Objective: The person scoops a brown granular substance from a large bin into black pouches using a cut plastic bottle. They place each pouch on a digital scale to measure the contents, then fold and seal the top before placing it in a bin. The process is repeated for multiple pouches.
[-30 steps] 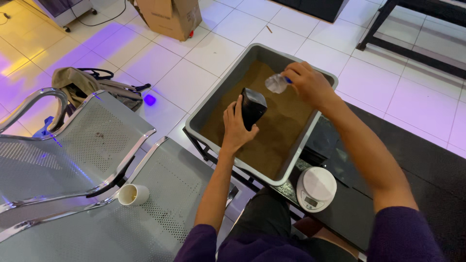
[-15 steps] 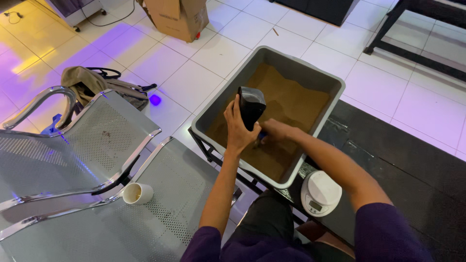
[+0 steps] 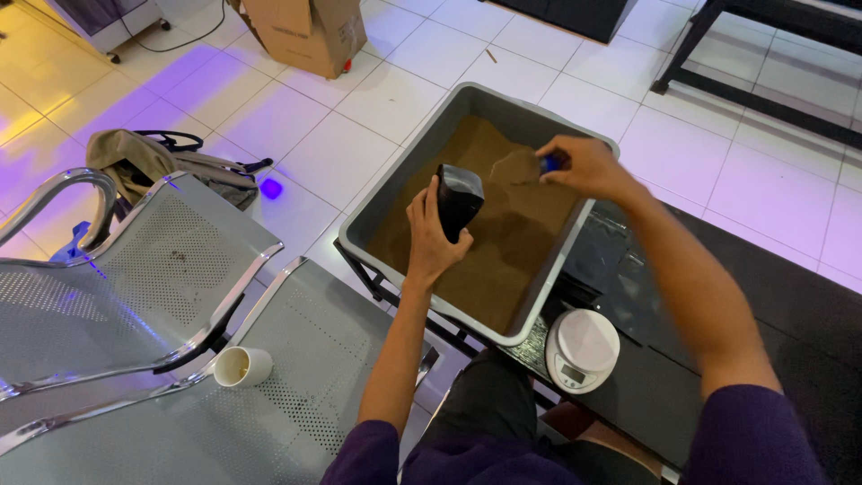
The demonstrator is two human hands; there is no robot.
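My left hand [image 3: 433,235] grips a black pouch [image 3: 459,199] upright over a grey tub [image 3: 393,199] filled with brown powder [image 3: 503,242]. My right hand [image 3: 588,168] holds a small clear scoop [image 3: 521,167] with a blue handle, heaped with the brown powder, just right of the pouch's top and above the tub.
A round white kitchen scale [image 3: 582,348] sits on the dark table [image 3: 790,296] to the right of the tub. Perforated metal bench seats [image 3: 162,296] lie at the left, with a paper cup [image 3: 242,366] on one. A bag [image 3: 153,162] and a cardboard box [image 3: 310,31] rest on the tiled floor.
My right hand dipped into the powder half a second ago and has now risen with the scoop full, beside the pouch. The left hand kept the pouch steady.
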